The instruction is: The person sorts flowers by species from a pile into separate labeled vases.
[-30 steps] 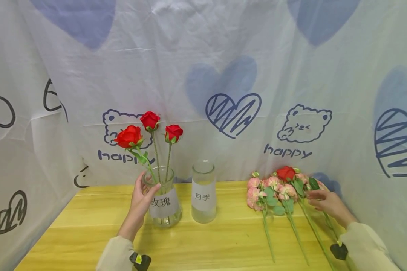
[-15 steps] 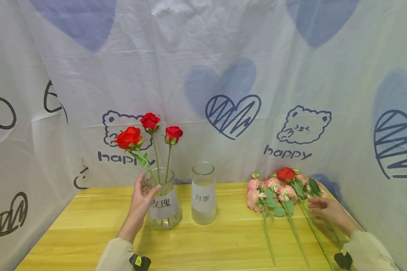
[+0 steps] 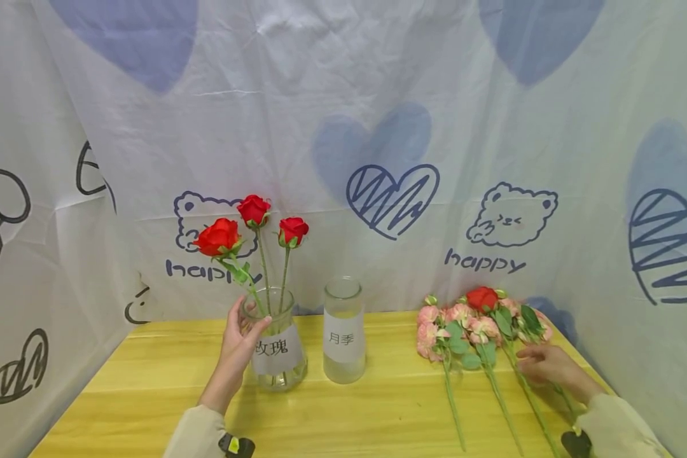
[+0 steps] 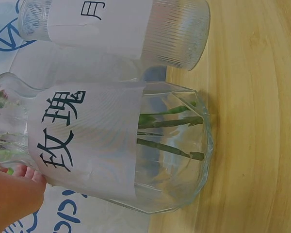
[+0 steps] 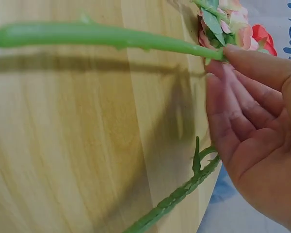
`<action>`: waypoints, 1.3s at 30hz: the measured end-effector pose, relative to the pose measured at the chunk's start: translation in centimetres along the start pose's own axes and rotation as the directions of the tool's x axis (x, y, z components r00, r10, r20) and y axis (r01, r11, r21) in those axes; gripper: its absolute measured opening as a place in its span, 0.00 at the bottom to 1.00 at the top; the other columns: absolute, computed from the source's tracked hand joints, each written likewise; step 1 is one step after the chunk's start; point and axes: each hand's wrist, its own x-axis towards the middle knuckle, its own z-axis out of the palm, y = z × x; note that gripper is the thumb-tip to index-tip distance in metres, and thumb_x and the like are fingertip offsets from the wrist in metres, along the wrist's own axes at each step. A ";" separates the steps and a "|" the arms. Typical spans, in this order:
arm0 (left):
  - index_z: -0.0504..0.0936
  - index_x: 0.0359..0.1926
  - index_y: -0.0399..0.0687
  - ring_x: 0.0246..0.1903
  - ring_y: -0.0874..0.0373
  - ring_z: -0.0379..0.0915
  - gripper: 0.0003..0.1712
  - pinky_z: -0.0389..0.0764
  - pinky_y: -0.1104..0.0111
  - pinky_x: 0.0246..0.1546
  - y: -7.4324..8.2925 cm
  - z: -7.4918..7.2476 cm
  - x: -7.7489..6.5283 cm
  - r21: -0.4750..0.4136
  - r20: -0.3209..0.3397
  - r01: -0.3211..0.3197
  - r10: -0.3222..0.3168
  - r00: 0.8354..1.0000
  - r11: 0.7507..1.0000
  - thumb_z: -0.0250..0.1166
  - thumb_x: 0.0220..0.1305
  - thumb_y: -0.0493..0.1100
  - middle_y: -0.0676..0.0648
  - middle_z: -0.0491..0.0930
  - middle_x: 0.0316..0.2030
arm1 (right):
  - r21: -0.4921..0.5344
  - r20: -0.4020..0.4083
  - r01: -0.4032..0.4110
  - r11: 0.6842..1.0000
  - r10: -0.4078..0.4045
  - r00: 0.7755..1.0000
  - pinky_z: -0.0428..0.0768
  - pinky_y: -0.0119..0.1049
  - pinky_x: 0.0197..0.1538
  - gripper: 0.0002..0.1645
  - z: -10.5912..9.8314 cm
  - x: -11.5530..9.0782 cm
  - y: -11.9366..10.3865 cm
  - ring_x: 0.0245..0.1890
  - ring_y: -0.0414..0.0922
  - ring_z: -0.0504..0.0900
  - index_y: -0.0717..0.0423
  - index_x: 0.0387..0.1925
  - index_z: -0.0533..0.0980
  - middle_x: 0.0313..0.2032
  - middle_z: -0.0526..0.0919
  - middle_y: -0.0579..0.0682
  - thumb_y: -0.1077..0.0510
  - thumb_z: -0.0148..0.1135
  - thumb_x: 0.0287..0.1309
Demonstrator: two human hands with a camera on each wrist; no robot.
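My left hand (image 3: 237,350) grips the neck of a flared glass vase (image 3: 277,375) with a white label, thumb at the front. Three red roses (image 3: 219,236) stand in it, their stem ends visible through the glass in the left wrist view. At the right my right hand (image 3: 552,369) is at the stem (image 5: 111,36) of a red rose (image 3: 482,299) lying on the table. Its thumb tip touches that stem, the fingers bent in from the other side, so it pinches the stem. A second green stem (image 5: 174,199) runs below the palm.
A straight glass vase (image 3: 343,366) with a white label stands right of the flared one. Several pink flowers (image 3: 429,334) lie at the right of the wooden table (image 3: 149,388), stems toward me. A printed cloth (image 3: 298,76) hangs behind and at both sides.
My right hand has shifted slightly toward me along the stems, and its fingers have drawn in at the rose's stem. The left hand keeps its hold on the vase.
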 end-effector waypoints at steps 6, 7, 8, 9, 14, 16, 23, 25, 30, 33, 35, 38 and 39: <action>0.37 0.76 0.42 0.71 0.39 0.40 0.47 0.47 0.49 0.70 -0.1 0.0 0.1 0.008 -0.002 0.007 -0.007 1.000 1.000 0.59 0.69 0.43 0.35 0.48 0.72 | 0.043 0.048 -0.032 0.999 0.030 0.998 0.84 0.40 0.37 0.27 0.1 0.2 0.0 0.34 0.49 0.83 0.89 0.54 0.62 0.39 0.81 0.66 0.68 0.57 0.63; 0.37 0.76 0.42 0.71 0.39 0.40 0.47 0.47 0.48 0.70 -0.1 0.0 0.0 0.008 -0.002 0.006 -0.006 1.000 1.000 0.59 0.69 0.43 0.35 0.48 0.72 | 0.061 0.049 -0.045 0.997 0.042 0.998 0.84 0.40 0.38 0.28 0.1 0.2 -0.1 0.37 0.50 0.83 0.89 0.55 0.61 0.41 0.81 0.67 0.68 0.56 0.63; 0.37 0.76 0.42 0.71 0.38 0.40 0.47 0.47 0.48 0.70 -0.1 0.0 0.0 0.009 -0.002 0.007 -0.007 1.000 1.000 0.59 0.69 0.43 0.35 0.48 0.72 | 0.074 0.049 -0.056 0.996 0.052 0.997 0.84 0.41 0.39 0.28 0.1 0.2 -0.2 0.39 0.51 0.83 0.89 0.55 0.60 0.42 0.80 0.69 0.68 0.56 0.64; 0.37 0.76 0.42 0.71 0.38 0.40 0.47 0.47 0.48 0.70 0.0 0.0 0.0 0.008 -0.001 0.005 -0.005 1.000 1.000 0.59 0.69 0.43 0.35 0.47 0.72 | 0.087 0.054 -0.058 0.995 0.054 0.997 0.84 0.41 0.41 0.29 0.1 0.2 -0.3 0.41 0.53 0.82 0.89 0.56 0.58 0.44 0.78 0.71 0.68 0.55 0.64; 0.36 0.76 0.42 0.71 0.38 0.38 0.47 0.46 0.49 0.70 0.3 -0.1 -0.1 0.003 0.004 0.005 -0.005 1.000 1.000 0.58 0.69 0.42 0.35 0.46 0.73 | 0.130 0.055 -0.088 0.988 0.081 0.995 0.83 0.45 0.46 0.31 0.0 0.3 -1.1 0.50 0.60 0.77 0.89 0.60 0.54 0.53 0.69 0.79 0.67 0.52 0.67; 0.35 0.76 0.42 0.71 0.38 0.38 0.47 0.46 0.49 0.71 0.3 -0.1 0.0 -0.001 0.004 0.005 -0.005 1.000 1.000 0.58 0.69 0.42 0.34 0.46 0.73 | 0.132 0.051 -0.089 0.987 0.083 0.995 0.82 0.46 0.48 0.32 0.0 0.4 -1.5 0.53 0.63 0.75 0.88 0.60 0.53 0.55 0.66 0.80 0.66 0.51 0.67; 0.35 0.76 0.42 0.71 0.37 0.38 0.48 0.46 0.49 0.71 0.2 -0.1 0.1 -0.005 0.009 0.008 -0.008 1.000 1.000 0.58 0.69 0.42 0.34 0.45 0.73 | 0.167 0.086 -0.089 0.982 0.076 0.993 0.79 0.51 0.53 0.33 0.1 0.4 -2.5 0.59 0.70 0.65 0.88 0.62 0.49 0.60 0.56 0.83 0.66 0.48 0.69; 0.35 0.76 0.42 0.71 0.37 0.38 0.48 0.46 0.49 0.70 0.2 -0.1 0.0 -0.003 0.008 0.010 -0.010 1.000 1.000 0.58 0.69 0.42 0.34 0.45 0.73 | 0.187 0.096 -0.091 0.978 0.074 0.993 0.78 0.52 0.54 0.33 0.1 0.5 -2.7 0.59 0.71 0.65 0.88 0.62 0.48 0.61 0.55 0.82 0.65 0.48 0.70; 0.36 0.76 0.43 0.71 0.38 0.39 0.47 0.47 0.49 0.70 0.2 -0.1 -0.2 0.005 0.001 0.012 -0.012 1.000 1.000 0.58 0.69 0.43 0.35 0.47 0.73 | 0.224 0.102 -0.089 0.970 0.068 0.992 0.78 0.53 0.54 0.34 0.2 0.4 -3.4 0.59 0.70 0.65 0.87 0.63 0.49 0.61 0.57 0.81 0.63 0.48 0.70; 0.36 0.76 0.42 0.71 0.38 0.39 0.47 0.47 0.49 0.70 0.1 -0.1 -0.2 0.007 -0.001 0.011 -0.011 1.000 1.000 0.58 0.69 0.42 0.35 0.47 0.72 | 0.238 0.094 -0.077 0.968 0.056 0.994 0.78 0.51 0.54 0.34 0.2 0.3 -3.9 0.58 0.68 0.67 0.87 0.63 0.49 0.60 0.58 0.81 0.63 0.48 0.70; 0.37 0.76 0.42 0.71 0.38 0.39 0.47 0.47 0.49 0.70 0.1 -0.1 -0.1 0.006 -0.002 0.009 -0.009 1.000 1.000 0.58 0.69 0.42 0.35 0.48 0.72 | 0.248 0.084 -0.067 0.967 0.048 0.995 0.79 0.49 0.53 0.34 0.2 0.2 -4.2 0.56 0.63 0.72 0.87 0.63 0.49 0.59 0.60 0.80 0.63 0.48 0.70; 0.37 0.76 0.42 0.71 0.38 0.40 0.47 0.47 0.49 0.70 0.1 -0.1 -0.1 0.004 -0.002 0.006 -0.006 1.000 1.000 0.58 0.69 0.42 0.35 0.48 0.72 | 0.271 0.069 -0.054 0.961 0.037 0.997 0.80 0.46 0.52 0.33 0.1 0.2 -4.5 0.50 0.52 0.77 0.87 0.62 0.49 0.55 0.67 0.75 0.63 0.48 0.70; 0.37 0.76 0.42 0.71 0.38 0.40 0.47 0.47 0.50 0.70 0.1 -0.1 -0.1 0.002 -0.002 0.004 -0.004 1.000 1.000 0.58 0.69 0.42 0.35 0.48 0.72 | 0.281 0.063 -0.055 0.958 0.039 0.997 0.80 0.44 0.51 0.33 0.1 0.3 -4.6 0.47 0.48 0.79 0.87 0.62 0.49 0.53 0.69 0.72 0.63 0.48 0.70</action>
